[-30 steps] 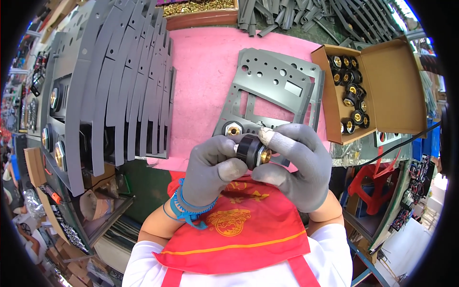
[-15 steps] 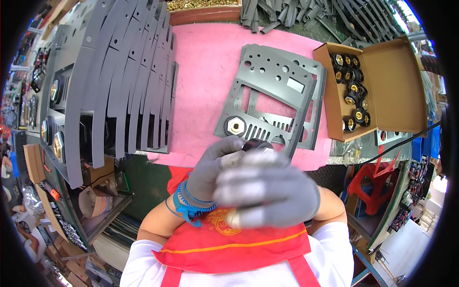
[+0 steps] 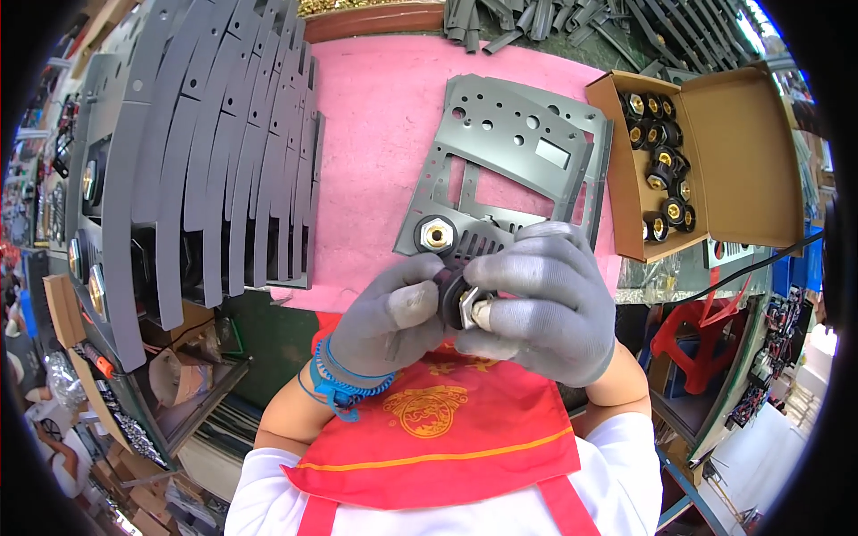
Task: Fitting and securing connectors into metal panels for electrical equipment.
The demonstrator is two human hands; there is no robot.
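Both hands wear grey gloves and meet in front of the red apron. My left hand [image 3: 389,317] is closed around a round black fitting [image 3: 450,295] with a metal hex nut [image 3: 469,308] on its right side. My right hand [image 3: 554,304] has its fingertips closed on that hex nut. Just beyond the hands lies a grey metal panel [image 3: 496,129] with holes, slots and a rectangular cutout, overlapping another panel at its right. A black fitting with a silver hex nut and brass centre [image 3: 436,235] sits in the panel's near left corner.
Grey panels [image 3: 210,152] stand in a row at the left of the pink mat [image 3: 371,116]. An open cardboard box [image 3: 737,170] at the right holds several black and brass fittings [image 3: 660,165]. Grey strips [image 3: 527,22] lie at the back. A red stool [image 3: 693,344] stands lower right.
My right hand, blurred over the left before, has moved right and up and now grips the hex nut on the fitting. The left hand has shifted slightly left.
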